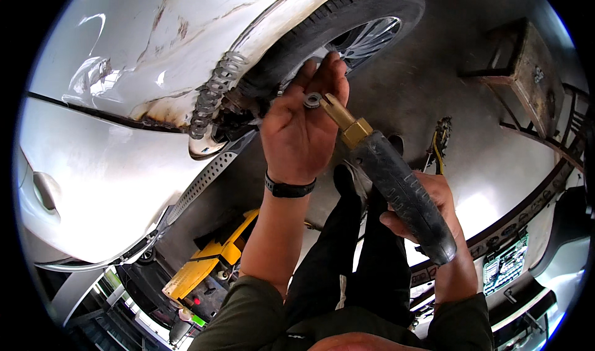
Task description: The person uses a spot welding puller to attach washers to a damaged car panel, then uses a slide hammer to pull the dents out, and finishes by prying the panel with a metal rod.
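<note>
My left hand (301, 128) is turned palm up below the wheel, fingers curled, with a small metal washer (313, 100) at them. The brass tip (346, 120) of a tool with a black handle (403, 196) meets or nearly meets that washer. My right hand (434, 199) is closed round the handle, partly hidden behind it. A row of metal rings (217, 91) runs along the rusty, scraped edge of the white car panel (124, 47), left of the black tyre (322, 16) and silver rim (372, 44).
A worn metal stand (520, 84) stands at right. A yellow machine (211, 258) is at lower left, near a perforated step rail (198, 190). A green tool set (505, 264) lies at lower right. My legs (322, 258) and a yellow-and-black item (440, 140) are below on the floor.
</note>
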Demonstrator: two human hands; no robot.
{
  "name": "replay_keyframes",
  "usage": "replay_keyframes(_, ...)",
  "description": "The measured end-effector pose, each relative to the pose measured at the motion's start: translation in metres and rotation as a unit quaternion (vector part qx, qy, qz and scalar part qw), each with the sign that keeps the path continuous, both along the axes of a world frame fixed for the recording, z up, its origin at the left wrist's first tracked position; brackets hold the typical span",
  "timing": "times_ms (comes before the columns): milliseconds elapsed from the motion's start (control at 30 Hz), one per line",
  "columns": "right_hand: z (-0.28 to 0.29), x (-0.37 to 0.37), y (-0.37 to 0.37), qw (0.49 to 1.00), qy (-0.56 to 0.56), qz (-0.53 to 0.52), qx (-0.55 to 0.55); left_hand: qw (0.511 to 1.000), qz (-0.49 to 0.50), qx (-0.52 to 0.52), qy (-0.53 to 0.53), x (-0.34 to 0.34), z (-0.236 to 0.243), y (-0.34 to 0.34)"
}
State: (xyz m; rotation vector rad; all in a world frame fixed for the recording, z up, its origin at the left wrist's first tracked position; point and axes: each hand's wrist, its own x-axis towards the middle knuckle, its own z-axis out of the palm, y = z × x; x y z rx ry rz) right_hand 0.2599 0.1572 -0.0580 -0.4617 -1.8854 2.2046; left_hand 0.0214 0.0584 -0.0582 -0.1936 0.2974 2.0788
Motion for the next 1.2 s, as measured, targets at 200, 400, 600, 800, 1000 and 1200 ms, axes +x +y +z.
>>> replay_keyframes(200,0.0,0.01,-0.003,0.999,-0.028,-0.017,0.001,0.977,-0.019,-0.18,0.112,0.01,-0.006,-0.006)
replay_keyframes(400,-0.005,0.017,-0.009,0.999,-0.042,-0.019,-0.001,0.967,-0.088,-0.236,0.031,0.005,-0.053,-0.031)
replay_keyframes(600,-0.012,0.024,-0.011,0.998,-0.061,-0.017,-0.022,0.971,-0.071,-0.209,0.09,0.017,-0.045,-0.037)
replay_keyframes(800,-0.012,0.021,-0.015,0.999,-0.047,-0.017,-0.016,0.979,-0.082,-0.165,0.087,0.01,-0.04,-0.04)
replay_keyframes(1000,-0.017,0.019,-0.015,0.999,-0.028,-0.003,-0.023,0.985,-0.057,-0.121,0.106,0.014,-0.032,-0.029)
replay_keyframes(1200,-0.018,0.015,-0.013,0.999,-0.044,0.031,-0.01,0.981,-0.089,-0.097,0.14,0.013,-0.025,-0.025)
